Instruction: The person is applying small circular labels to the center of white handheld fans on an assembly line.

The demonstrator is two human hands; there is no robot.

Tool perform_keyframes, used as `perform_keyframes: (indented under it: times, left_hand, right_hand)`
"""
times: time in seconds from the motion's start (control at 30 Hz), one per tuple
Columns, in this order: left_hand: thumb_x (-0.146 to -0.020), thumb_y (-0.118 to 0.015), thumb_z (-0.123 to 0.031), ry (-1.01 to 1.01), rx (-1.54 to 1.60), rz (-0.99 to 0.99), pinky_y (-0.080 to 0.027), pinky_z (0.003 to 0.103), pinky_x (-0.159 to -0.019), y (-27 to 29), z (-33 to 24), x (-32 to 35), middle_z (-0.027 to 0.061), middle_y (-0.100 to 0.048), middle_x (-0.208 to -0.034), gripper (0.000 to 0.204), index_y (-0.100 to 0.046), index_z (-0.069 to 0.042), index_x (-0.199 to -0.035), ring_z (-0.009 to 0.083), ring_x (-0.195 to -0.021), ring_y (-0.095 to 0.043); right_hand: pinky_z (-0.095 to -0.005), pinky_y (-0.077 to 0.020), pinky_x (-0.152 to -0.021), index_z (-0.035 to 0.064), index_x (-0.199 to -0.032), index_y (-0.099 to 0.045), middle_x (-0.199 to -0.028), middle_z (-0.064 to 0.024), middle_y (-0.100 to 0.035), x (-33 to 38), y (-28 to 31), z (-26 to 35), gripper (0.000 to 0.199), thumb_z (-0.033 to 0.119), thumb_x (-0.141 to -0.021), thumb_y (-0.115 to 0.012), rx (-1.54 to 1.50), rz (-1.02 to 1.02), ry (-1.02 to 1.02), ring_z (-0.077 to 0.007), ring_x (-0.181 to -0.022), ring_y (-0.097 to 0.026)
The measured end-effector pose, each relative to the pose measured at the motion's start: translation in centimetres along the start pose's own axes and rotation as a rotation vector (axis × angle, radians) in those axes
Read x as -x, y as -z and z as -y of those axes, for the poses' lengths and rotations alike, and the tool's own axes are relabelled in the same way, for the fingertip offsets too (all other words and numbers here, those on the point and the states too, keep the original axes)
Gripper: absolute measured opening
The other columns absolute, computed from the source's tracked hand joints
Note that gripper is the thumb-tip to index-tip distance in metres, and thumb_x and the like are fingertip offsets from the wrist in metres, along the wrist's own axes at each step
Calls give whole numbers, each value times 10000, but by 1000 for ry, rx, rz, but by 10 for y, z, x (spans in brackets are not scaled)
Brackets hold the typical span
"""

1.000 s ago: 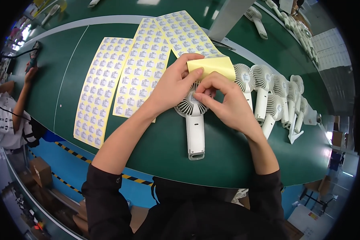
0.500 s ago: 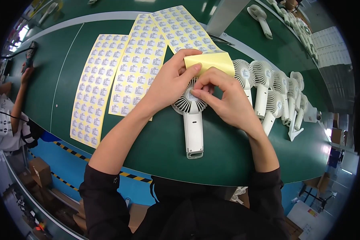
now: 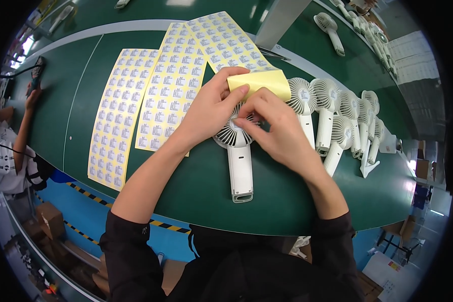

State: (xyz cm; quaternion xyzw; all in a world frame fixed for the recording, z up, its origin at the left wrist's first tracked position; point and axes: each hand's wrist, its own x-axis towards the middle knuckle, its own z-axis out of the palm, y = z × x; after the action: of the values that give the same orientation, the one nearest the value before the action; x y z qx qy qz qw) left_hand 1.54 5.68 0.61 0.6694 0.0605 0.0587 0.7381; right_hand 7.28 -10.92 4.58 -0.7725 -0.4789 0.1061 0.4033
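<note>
A white handheld fan (image 3: pixel 241 173) lies on the green table before me, its round grille toward the far side and its handle toward me. My left hand (image 3: pixel 211 103) pinches a curled sheet of stickers (image 3: pixel 261 85) just beyond the grille, its plain yellow back showing. Over the grille is my right hand (image 3: pixel 272 126), fingers curled in and thumb tip at the fan's centre. Whatever may lie between those fingertips is hidden. Sheets of small printed stickers (image 3: pixel 121 116) are spread left of the fan, one more (image 3: pixel 171 90) beside them and another (image 3: pixel 226 40) behind.
Several white handheld fans (image 3: pixel 329 95) lie in a group to the right, beside a small white stand (image 3: pixel 370 166). Behind stands a grey post (image 3: pixel 282 25), with tweezers (image 3: pixel 274 54) at its foot. A co-worker's arm (image 3: pixel 27 116) reaches onto the table at far left.
My right thumb has shifted slightly left over the fan's centre, the fingers staying curled. My left hand keeps its grip on the curled sheet. The whole view has moved a little.
</note>
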Motion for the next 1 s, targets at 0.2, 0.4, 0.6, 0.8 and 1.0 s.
perform_keyframes:
  times: [0.2,0.4,0.6,0.8,1.0]
  left_hand:
    - [-1014,-558,-162,27,14,-14,-493,275,-837,0,2,1,144,-661,-1122,355,-508,15,-1317,149,-950,-639]
    - [-1005,-568,-129,-52,51,-63,-490,275,-893,-5,-1,0,115,-646,-1155,337,-519,9,-1308,153,-1040,-627]
    - [-1021,-547,-144,-98,142,-245,-466,272,-924,3,-12,-1,98,-659,-1124,250,-595,-20,-1234,137,-1056,-611]
    - [-1026,-529,-159,-153,10,-367,-459,260,-848,11,-4,4,80,-661,-1079,234,-606,-32,-1207,124,-959,-596]
    - [-1010,-546,-145,-182,-24,-281,-469,267,-768,2,2,1,69,-676,-1014,211,-606,-37,-1181,123,-839,-591]
  right_hand:
    - [-378,-490,-644,12,-912,-570,-862,-139,-614,-2,-4,3,314,241,-842,-772,744,-296,58,-303,-735,-631]
    - [-423,-470,-446,36,-931,-491,-583,-117,-596,52,-18,42,553,470,-774,-797,565,129,-148,-336,-469,-603]
    - [-392,-536,-611,36,-1220,-420,-834,-169,-656,59,11,28,587,206,-798,-790,-9,69,-362,-351,-673,-672]
    - [-217,-398,-497,70,-1098,-426,-839,-40,-599,30,103,13,409,186,-873,-748,-213,-361,-544,-66,-585,-524]
    - [-245,-324,-444,47,-985,-499,-801,-48,-581,-42,147,-75,266,224,-927,-689,-384,-335,-735,-85,-517,-462]
